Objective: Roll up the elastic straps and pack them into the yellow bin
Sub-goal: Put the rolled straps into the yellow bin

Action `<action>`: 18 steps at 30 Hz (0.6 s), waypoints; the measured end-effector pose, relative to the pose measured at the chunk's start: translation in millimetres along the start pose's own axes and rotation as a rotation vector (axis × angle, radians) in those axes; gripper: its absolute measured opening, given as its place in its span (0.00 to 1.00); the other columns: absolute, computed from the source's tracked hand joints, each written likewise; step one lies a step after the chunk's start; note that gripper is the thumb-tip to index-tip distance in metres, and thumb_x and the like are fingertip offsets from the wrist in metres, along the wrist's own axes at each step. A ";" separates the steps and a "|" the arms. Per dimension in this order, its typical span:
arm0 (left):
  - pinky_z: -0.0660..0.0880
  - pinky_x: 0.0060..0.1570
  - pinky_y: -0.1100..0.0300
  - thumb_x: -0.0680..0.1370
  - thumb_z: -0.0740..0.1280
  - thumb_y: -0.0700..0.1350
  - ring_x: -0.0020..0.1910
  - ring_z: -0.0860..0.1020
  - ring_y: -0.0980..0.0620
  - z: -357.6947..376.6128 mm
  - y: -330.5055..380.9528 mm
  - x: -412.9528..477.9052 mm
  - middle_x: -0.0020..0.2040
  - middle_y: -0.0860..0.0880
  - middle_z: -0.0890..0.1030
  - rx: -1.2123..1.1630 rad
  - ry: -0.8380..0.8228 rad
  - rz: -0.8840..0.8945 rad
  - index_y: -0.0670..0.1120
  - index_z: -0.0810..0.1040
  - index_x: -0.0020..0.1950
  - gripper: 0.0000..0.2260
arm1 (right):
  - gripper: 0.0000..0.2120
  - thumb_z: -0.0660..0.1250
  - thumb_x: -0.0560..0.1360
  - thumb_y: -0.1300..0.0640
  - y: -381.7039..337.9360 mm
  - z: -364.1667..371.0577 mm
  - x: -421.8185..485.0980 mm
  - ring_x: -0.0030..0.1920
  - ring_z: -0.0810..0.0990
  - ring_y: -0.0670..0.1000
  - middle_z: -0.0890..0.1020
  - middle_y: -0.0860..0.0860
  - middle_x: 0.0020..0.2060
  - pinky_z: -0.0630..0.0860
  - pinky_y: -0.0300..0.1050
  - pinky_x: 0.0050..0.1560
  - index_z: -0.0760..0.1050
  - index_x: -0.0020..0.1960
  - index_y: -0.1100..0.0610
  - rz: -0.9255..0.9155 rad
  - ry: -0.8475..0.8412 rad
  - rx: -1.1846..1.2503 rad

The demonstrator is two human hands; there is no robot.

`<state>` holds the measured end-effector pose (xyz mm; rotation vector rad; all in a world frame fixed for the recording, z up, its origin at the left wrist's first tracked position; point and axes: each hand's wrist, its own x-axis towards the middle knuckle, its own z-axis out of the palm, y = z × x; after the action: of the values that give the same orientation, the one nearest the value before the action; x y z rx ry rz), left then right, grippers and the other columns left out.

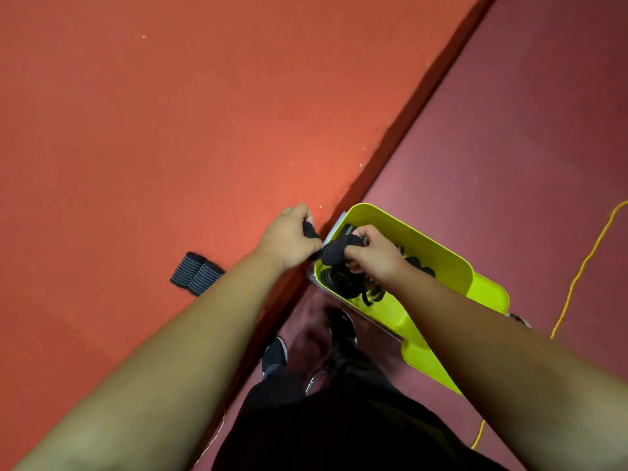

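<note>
A black ribbed elastic strap (334,249) is stretched between both hands, just above the near-left corner of the yellow bin (438,253). My left hand (289,237) grips one end of it over the edge of the orange table. My right hand (372,253) pinches the rolled part of it over the bin. Several black rolled straps (343,283) lie inside the bin, partly hidden by my right wrist. Another black ribbed strap (195,273) lies folded on the orange table, left of my left forearm.
The orange table (170,130) fills the left and top; its edge runs diagonally down to the left. The bin stands beside it over a maroon floor (509,130). A yellow cord (577,270) trails across the floor at right. My dark shoes (339,331) are below the bin.
</note>
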<state>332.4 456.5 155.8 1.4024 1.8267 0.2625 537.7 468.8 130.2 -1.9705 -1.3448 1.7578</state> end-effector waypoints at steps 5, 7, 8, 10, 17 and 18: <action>0.76 0.60 0.53 0.73 0.76 0.45 0.54 0.79 0.43 75.7 64.4 19.9 0.55 0.48 0.73 0.123 -0.226 0.169 0.55 0.80 0.52 0.11 | 0.17 0.74 0.70 0.54 59.9 -75.8 -10.6 0.43 0.88 0.59 0.88 0.58 0.45 0.87 0.58 0.48 0.71 0.54 0.55 0.152 0.131 -0.212; 0.76 0.63 0.53 0.74 0.75 0.46 0.55 0.79 0.44 107.0 82.6 22.4 0.57 0.49 0.72 0.165 -0.321 0.198 0.56 0.80 0.54 0.11 | 0.17 0.75 0.72 0.56 79.8 -93.5 -16.8 0.50 0.87 0.63 0.86 0.60 0.52 0.84 0.54 0.50 0.71 0.56 0.57 0.175 0.155 -0.298; 0.77 0.62 0.52 0.75 0.75 0.47 0.55 0.80 0.44 121.5 89.9 22.8 0.59 0.49 0.71 0.181 -0.372 0.194 0.56 0.80 0.55 0.11 | 0.17 0.75 0.73 0.57 89.4 -99.8 -19.1 0.54 0.86 0.64 0.85 0.60 0.54 0.81 0.53 0.49 0.72 0.58 0.57 0.183 0.163 -0.344; 0.79 0.61 0.50 0.76 0.74 0.46 0.52 0.81 0.44 149.4 101.3 23.8 0.62 0.49 0.69 0.216 -0.462 0.188 0.56 0.79 0.59 0.13 | 0.19 0.74 0.74 0.58 107.7 -109.1 -21.0 0.57 0.84 0.65 0.83 0.61 0.57 0.76 0.49 0.47 0.74 0.63 0.59 0.195 0.182 -0.424; 0.77 0.66 0.43 0.80 0.71 0.42 0.61 0.79 0.40 216.5 117.5 40.0 0.67 0.44 0.73 0.377 -0.523 0.251 0.50 0.78 0.71 0.18 | 0.18 0.68 0.81 0.60 136.8 -114.3 -9.9 0.60 0.82 0.67 0.74 0.61 0.63 0.79 0.58 0.58 0.71 0.71 0.57 0.113 0.188 -0.577; 0.78 0.64 0.42 0.80 0.71 0.42 0.61 0.79 0.40 221.7 119.0 42.5 0.66 0.45 0.73 0.389 -0.512 0.249 0.51 0.78 0.69 0.18 | 0.18 0.66 0.82 0.61 138.2 -114.2 -6.6 0.59 0.82 0.67 0.73 0.61 0.63 0.80 0.58 0.58 0.71 0.71 0.57 0.111 0.189 -0.572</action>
<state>568.8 472.2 61.0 1.7693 1.3194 -0.3235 705.1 432.1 77.3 -2.4594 -1.8462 1.2665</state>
